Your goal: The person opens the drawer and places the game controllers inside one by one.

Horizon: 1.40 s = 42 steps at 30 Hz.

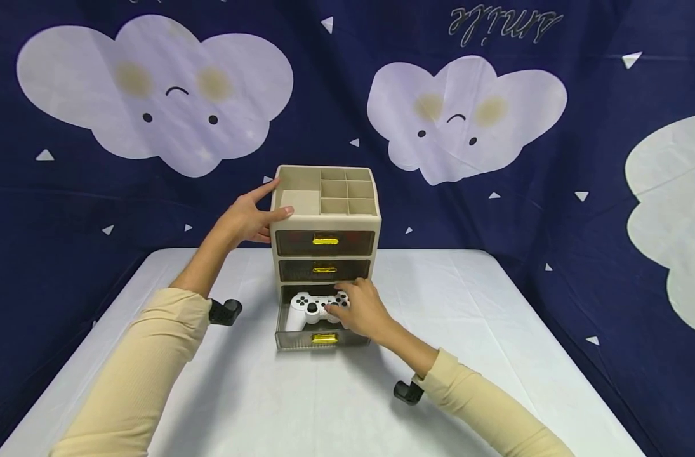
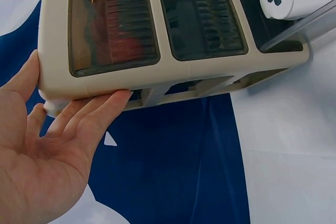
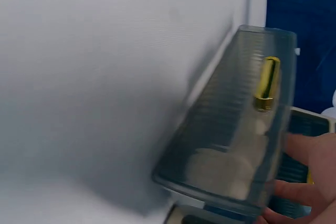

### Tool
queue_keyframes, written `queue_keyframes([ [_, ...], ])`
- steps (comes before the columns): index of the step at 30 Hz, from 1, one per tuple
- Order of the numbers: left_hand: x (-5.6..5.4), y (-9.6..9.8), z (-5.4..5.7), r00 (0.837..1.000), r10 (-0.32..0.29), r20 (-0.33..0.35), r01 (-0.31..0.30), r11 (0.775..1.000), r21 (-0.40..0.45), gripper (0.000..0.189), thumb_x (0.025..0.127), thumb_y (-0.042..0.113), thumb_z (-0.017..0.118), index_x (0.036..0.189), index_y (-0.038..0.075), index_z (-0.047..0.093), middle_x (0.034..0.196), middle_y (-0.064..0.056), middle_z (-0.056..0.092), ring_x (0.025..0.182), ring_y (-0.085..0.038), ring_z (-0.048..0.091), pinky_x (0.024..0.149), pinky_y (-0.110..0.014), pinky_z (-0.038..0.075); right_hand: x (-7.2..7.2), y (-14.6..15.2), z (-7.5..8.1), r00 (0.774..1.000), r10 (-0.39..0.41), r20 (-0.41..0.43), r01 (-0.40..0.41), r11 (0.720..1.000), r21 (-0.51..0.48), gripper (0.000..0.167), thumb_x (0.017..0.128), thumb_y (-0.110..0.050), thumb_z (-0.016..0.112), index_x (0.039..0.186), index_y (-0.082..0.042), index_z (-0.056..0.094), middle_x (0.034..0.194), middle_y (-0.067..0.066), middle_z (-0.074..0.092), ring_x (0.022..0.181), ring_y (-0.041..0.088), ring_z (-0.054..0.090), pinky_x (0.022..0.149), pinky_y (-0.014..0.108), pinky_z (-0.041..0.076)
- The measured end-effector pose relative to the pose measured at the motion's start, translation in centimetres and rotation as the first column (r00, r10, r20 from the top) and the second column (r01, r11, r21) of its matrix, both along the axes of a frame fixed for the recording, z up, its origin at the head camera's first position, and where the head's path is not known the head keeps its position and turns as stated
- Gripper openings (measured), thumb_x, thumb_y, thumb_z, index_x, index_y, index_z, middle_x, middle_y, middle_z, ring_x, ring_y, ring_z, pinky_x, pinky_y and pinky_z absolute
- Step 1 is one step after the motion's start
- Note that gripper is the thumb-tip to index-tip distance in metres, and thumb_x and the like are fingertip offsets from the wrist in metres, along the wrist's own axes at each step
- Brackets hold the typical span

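A beige desktop organizer (image 1: 327, 223) stands with its smoky bottom drawer (image 1: 296, 341) pulled out. In that drawer sits a white game controller (image 1: 301, 311), also partly visible in the left wrist view. My right hand (image 1: 365, 309) reaches over the drawer's right side and grips the controller's right end, which the hand hides. In the right wrist view, the fingers (image 3: 296, 192) go in behind the see-through drawer front. My left hand (image 1: 245, 218) rests at the organizer's upper left corner, thumb on the top front edge. Its fingers (image 2: 100, 114) lie fairly straight against the side wall.
Two closed drawers with gold handles, the top drawer (image 1: 287, 244) and the middle drawer (image 1: 290, 271), sit above the pulled-out one. Open compartments (image 1: 347, 190) form the organizer's top. The white table (image 1: 256, 406) lies beneath; a dark blue cloud-printed cloth (image 1: 330, 95) hangs behind.
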<state>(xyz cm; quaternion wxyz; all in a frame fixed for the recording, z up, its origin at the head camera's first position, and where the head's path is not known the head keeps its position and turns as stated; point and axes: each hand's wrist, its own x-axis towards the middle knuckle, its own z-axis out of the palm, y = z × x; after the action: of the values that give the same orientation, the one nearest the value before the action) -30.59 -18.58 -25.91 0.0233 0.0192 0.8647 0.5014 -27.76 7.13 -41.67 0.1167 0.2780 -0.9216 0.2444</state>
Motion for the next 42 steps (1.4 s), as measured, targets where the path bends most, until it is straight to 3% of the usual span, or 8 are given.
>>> queue_keyframes([
  [4,0.1,0.0,0.1,1.000,0.004,0.001,-0.004,1.000,-0.004,0.086,0.098,0.040,0.068,0.162,0.043,0.012,0.140,-0.031,0.055,0.112,-0.045,0.068,0.098,-0.052,0.056,0.4,0.2,1.3,0.999,0.044,0.026,-0.042,0.996,-0.078,0.036,0.093,-0.023,0.073,0.121,0.000,0.071,0.105,0.021,0.072,0.098,0.034,0.064,0.083,0.048,0.053],
  [9,0.1,0.0,0.0,1.000,0.009,-0.004,-0.009,1.000,-0.016,0.086,0.097,0.040,0.068,0.162,0.044,0.012,0.141,-0.030,0.054,0.112,-0.045,0.068,0.097,-0.052,0.057,1.3,0.2,2.5,0.988,0.070,0.137,-0.048,0.987,-0.155,0.029,0.094,-0.020,0.070,0.117,-0.003,0.074,0.092,0.012,0.074,0.082,0.022,0.067,0.069,0.033,0.054],
  [18,0.0,0.1,-0.1,1.000,-0.001,-0.007,0.001,1.000,-0.012,0.085,0.098,0.039,0.068,0.162,0.042,0.012,0.142,-0.031,0.053,0.112,-0.045,0.068,0.097,-0.052,0.057,2.6,0.3,2.8,0.917,0.151,0.371,-0.057,0.966,-0.251,0.019,0.096,-0.021,0.068,0.104,-0.007,0.078,0.082,0.006,0.075,0.067,0.008,0.063,0.058,0.023,0.051],
  [24,0.0,0.1,-0.1,1.000,-0.001,-0.009,0.001,1.000,-0.011,0.086,0.098,0.040,0.068,0.163,0.042,0.012,0.141,-0.031,0.053,0.112,-0.046,0.068,0.098,-0.053,0.056,3.1,0.8,2.5,0.821,0.200,0.535,-0.061,0.962,-0.265,0.021,0.098,-0.024,0.068,0.101,-0.005,0.078,0.077,0.011,0.074,0.063,0.014,0.064,0.057,0.026,0.053],
  [30,-0.1,0.1,-0.1,1.000,0.002,-0.006,-0.002,1.000,-0.013,0.086,0.098,0.040,0.068,0.162,0.043,0.011,0.142,-0.031,0.053,0.113,-0.046,0.068,0.098,-0.053,0.056,3.6,1.1,2.2,0.734,0.226,0.640,-0.052,0.959,-0.279,0.024,0.098,-0.021,0.067,0.094,0.000,0.078,0.076,0.006,0.072,0.062,0.009,0.061,0.059,0.023,0.054],
  [36,-0.1,0.0,-0.1,1.000,0.001,-0.002,-0.001,1.000,-0.010,0.085,0.098,0.039,0.067,0.162,0.042,0.011,0.142,-0.031,0.052,0.113,-0.046,0.067,0.098,-0.053,0.056,4.8,1.2,1.8,0.610,0.264,0.747,-0.066,0.956,-0.284,0.031,0.099,-0.015,0.063,0.096,0.015,0.072,0.084,0.023,0.073,0.061,0.010,0.063,0.064,0.028,0.061],
  [38,-0.1,0.0,0.0,1.000,-0.002,0.002,0.002,1.000,-0.006,0.085,0.098,0.039,0.067,0.162,0.042,0.011,0.142,-0.031,0.053,0.113,-0.046,0.067,0.099,-0.053,0.055,5.0,1.2,1.3,0.588,0.256,0.767,-0.060,0.960,-0.274,0.032,0.099,-0.016,0.064,0.094,0.015,0.071,0.082,0.023,0.073,0.062,0.011,0.064,0.065,0.030,0.062],
  [42,-0.1,0.0,0.0,1.000,-0.005,0.004,0.005,1.000,-0.003,0.085,0.098,0.039,0.068,0.162,0.042,0.011,0.140,-0.031,0.054,0.112,-0.046,0.068,0.099,-0.054,0.055,5.4,1.3,0.2,0.568,0.262,0.780,-0.047,0.957,-0.287,0.031,0.100,-0.015,0.063,0.093,0.014,0.071,0.081,0.020,0.073,0.065,0.012,0.065,0.066,0.031,0.063],
])
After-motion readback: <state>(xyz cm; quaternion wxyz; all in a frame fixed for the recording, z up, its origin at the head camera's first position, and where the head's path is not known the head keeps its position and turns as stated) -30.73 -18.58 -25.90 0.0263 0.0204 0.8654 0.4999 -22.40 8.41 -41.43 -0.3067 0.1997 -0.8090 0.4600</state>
